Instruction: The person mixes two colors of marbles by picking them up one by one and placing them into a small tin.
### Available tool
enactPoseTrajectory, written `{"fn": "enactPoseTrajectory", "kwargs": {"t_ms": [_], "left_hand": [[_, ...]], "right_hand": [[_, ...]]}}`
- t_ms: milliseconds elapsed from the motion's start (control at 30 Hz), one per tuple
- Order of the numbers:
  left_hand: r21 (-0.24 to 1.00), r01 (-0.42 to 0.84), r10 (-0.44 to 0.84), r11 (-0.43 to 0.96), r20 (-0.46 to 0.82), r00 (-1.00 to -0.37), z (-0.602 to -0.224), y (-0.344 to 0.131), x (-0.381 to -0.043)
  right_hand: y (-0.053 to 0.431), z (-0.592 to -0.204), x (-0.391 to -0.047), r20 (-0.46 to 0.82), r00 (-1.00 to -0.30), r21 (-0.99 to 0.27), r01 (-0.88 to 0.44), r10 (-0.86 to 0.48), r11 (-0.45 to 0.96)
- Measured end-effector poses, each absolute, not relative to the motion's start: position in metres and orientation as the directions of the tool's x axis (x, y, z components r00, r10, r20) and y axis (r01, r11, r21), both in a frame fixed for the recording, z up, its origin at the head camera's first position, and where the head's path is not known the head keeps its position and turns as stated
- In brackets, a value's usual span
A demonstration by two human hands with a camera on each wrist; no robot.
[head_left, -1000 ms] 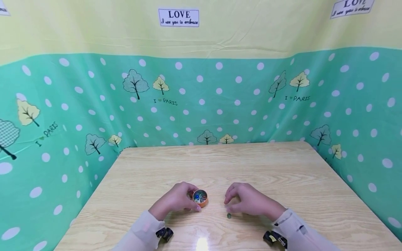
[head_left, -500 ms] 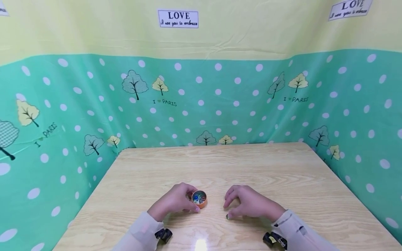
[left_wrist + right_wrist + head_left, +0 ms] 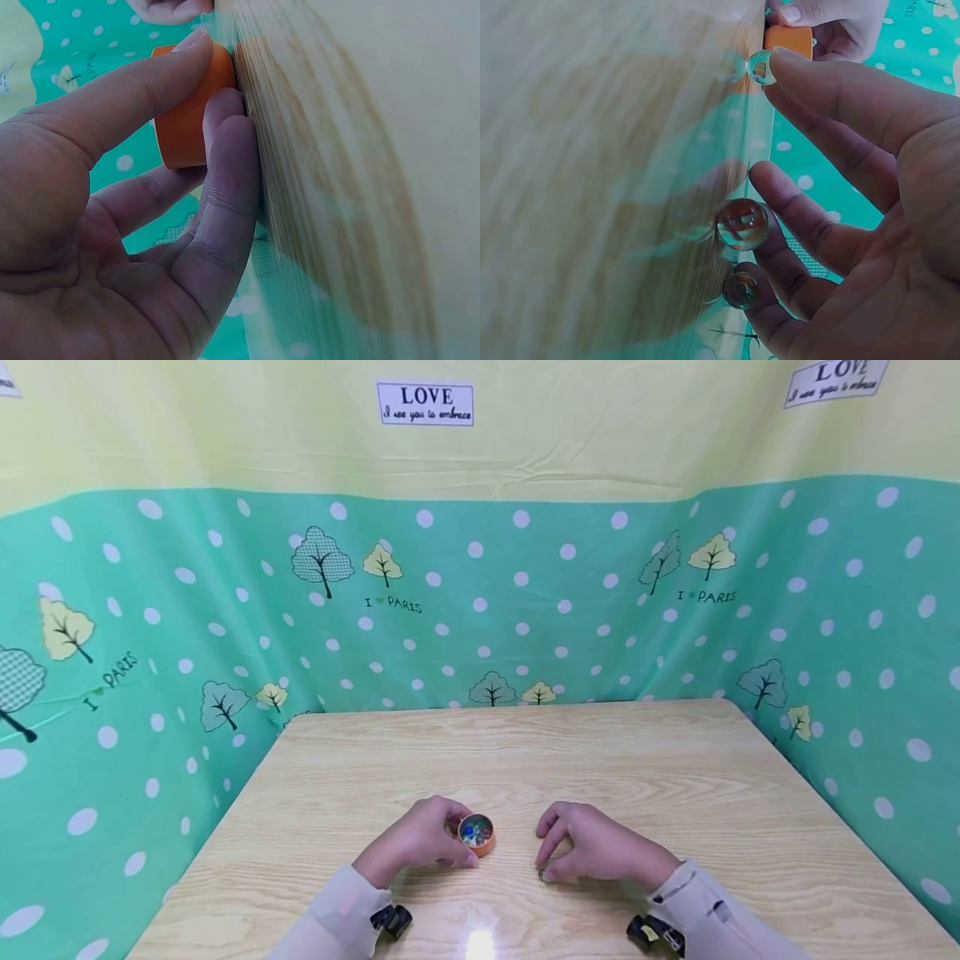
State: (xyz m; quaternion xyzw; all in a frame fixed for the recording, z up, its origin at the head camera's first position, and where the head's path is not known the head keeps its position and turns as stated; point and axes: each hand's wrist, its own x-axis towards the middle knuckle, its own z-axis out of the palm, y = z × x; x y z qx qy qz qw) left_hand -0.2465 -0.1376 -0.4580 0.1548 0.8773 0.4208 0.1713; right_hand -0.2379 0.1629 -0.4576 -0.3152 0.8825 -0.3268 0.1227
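My left hand (image 3: 420, 835) grips a small orange cup (image 3: 482, 849) upright on the table, thumb on the near side and fingers round the back. Glass marbles (image 3: 474, 832) in blue, red and clear tones lie inside it. To the right, my right hand (image 3: 596, 845) is low over the table, pinching a clear marble (image 3: 760, 67) between thumb and index fingertip at the surface. In the right wrist view, a larger marble (image 3: 742, 224) and a darker one (image 3: 740, 290) sit in front of the other curled fingers; the hand hides both in the head view.
The light wood-grain table (image 3: 510, 752) has a glossy top that mirrors the marbles. A green dotted curtain (image 3: 525, 602) encloses the back and both sides. Black wrist devices (image 3: 392, 922) sit beneath both sleeves.
My right hand has shifted slightly toward me, and its thumb and index finger have come together at the clear marble. The left hand and the cup have stayed put.
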Motion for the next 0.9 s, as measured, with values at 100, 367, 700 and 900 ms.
{"fn": "enactPoseTrajectory", "kwargs": {"t_ms": [100, 367, 700, 900], "left_hand": [[0.794, 0.123, 0.416, 0.595, -0.174, -0.892, -0.4589, -0.1377, -0.2465], [0.805, 0.119, 0.416, 0.581, -0.169, -0.894, -0.4591, -0.1374, -0.2472], [0.8, 0.116, 0.41, 0.589, -0.172, -0.896, -0.4583, -0.1389, -0.2463], [0.788, 0.131, 0.411, 0.601, -0.164, -0.897, -0.4592, -0.1394, -0.2478]], "right_hand": [[0.1623, -0.4583, -0.2377, -0.009, -0.773, -0.646, -0.48, -0.635, 0.594], [0.1625, -0.458, -0.2372, 0.001, -0.759, -0.633, -0.505, -0.651, 0.587], [0.1621, -0.4584, -0.2388, -0.005, -0.766, -0.63, -0.496, -0.642, 0.597], [0.162, -0.4557, -0.2422, -0.007, -0.781, -0.659, -0.466, -0.625, 0.59]]}}
